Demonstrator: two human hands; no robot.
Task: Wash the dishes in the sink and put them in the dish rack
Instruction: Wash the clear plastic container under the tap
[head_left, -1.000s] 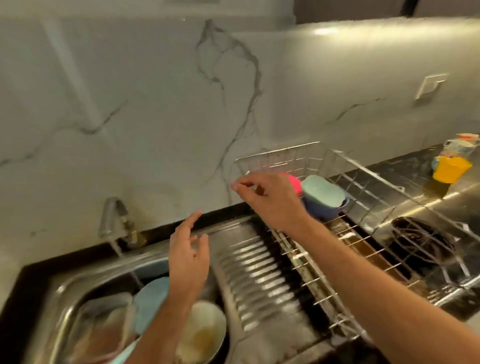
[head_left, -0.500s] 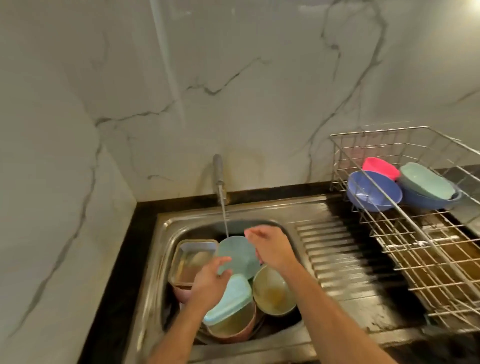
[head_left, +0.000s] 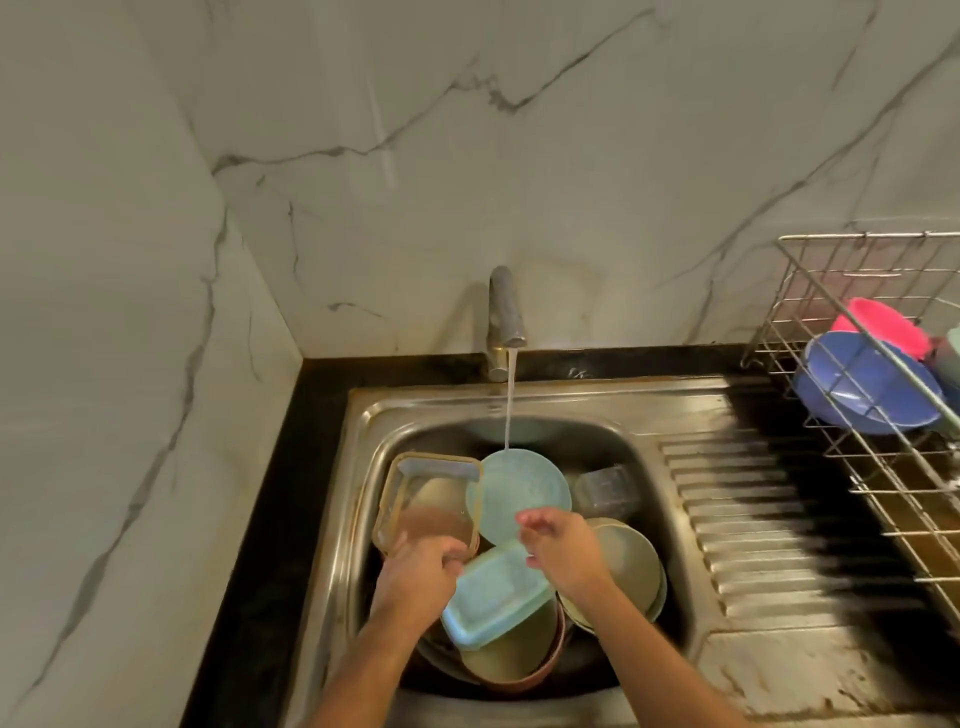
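The steel sink (head_left: 649, 415) holds a pile of dirty dishes under a running tap (head_left: 503, 312). In the pile are a round light-blue plate (head_left: 519, 488), a clear rectangular container (head_left: 426, 499), a light-blue rectangular lid (head_left: 493, 592), a beige bowl (head_left: 631, 566) and a brown bowl (head_left: 524, 670) underneath. My left hand (head_left: 415, 577) curls its fingers on the lid's left corner. My right hand (head_left: 563, 551) hovers with loosely spread fingers over the plate's near edge and the lid. The wire dish rack (head_left: 810, 270) at the right holds a blue bowl (head_left: 867, 389) and a pink bowl (head_left: 883, 325).
A small clear glass (head_left: 605, 488) lies in the sink behind my right hand. The ribbed steel drainboard (head_left: 753, 519) runs between sink and rack. Marble walls close in the left and back, with a black counter strip (head_left: 270, 519) beside the sink.
My right hand left the dish rack and came down over the sink. My left hand dropped onto the light-blue lid. The view swung from the rack to the sink.
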